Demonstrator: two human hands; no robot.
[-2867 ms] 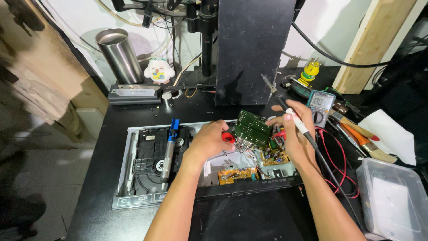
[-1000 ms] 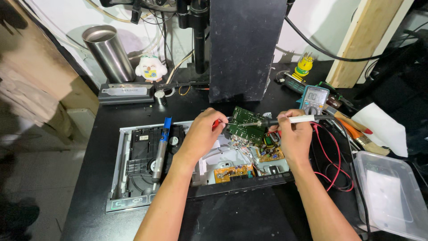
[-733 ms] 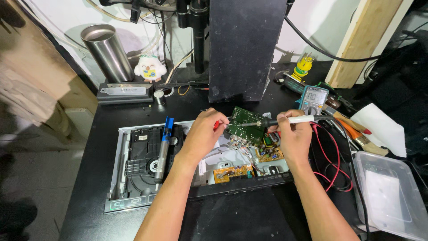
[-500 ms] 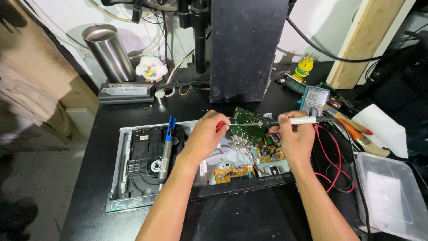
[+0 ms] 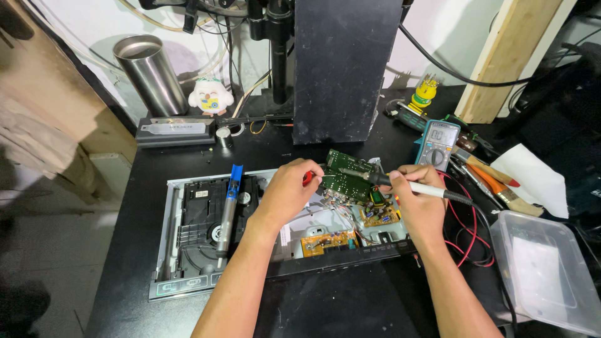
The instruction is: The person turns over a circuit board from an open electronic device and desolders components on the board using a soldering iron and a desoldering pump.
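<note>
Steel cylinder: upright at the back left of the black bench, a small white owl figure just beside it.

Opened disc player chassis: flat on the bench, cover off, drive mechanism exposed on the left.

Blue-handled tool: lying lengthwise across the drive.

Left hand: curled shut, fingers closed on the left edge of the green circuit board, something red showing at the fingertips; what it is cannot be told.

Green circuit board: tilted up out of the chassis, between the two hands, above the smaller orange boards.

Right hand: closed in a pen grip around a soldering iron, its tip touching the board.

Red and black leads: looped on the bench just right of that hand.

Multimeter: behind the right hand, near two paintbrushes.

Clear plastic box: at the right edge, well apart from the chassis.
</note>
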